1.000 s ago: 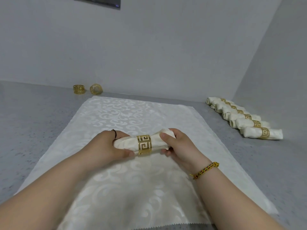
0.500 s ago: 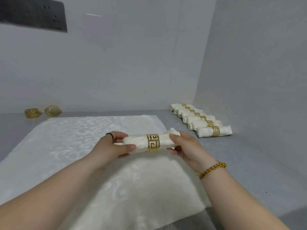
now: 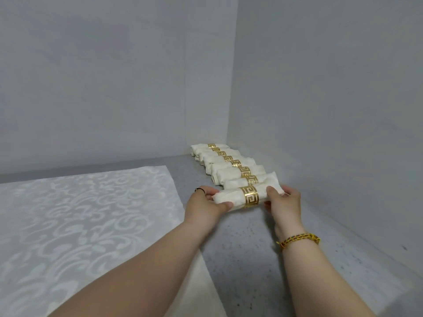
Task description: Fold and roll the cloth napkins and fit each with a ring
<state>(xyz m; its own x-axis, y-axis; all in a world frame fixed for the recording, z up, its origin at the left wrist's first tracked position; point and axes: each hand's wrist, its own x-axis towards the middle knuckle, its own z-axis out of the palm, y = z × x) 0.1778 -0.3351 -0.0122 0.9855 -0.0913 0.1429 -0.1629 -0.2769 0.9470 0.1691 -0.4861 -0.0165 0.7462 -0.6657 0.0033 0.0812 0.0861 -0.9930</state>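
Note:
A cream rolled napkin (image 3: 238, 197) with a gold key-pattern ring (image 3: 250, 196) round its middle is held at the near end of a row of several ringed rolls (image 3: 231, 167). My left hand (image 3: 206, 203) grips its left end, thumb on top. My right hand (image 3: 282, 201) grips its right end. The roll sits just above or on the grey counter; I cannot tell which. A flat white patterned cloth (image 3: 80, 213) lies spread at the left.
The row of rolls runs toward the back corner along the right wall (image 3: 332, 110). The back wall (image 3: 114, 88) stands behind the cloth. Speckled grey counter (image 3: 251, 259) shows between my forearms.
Both hands carried the ringed roll right and away from above the flat cloth to the near end of the row. The view swung right, and the two loose rings left the frame.

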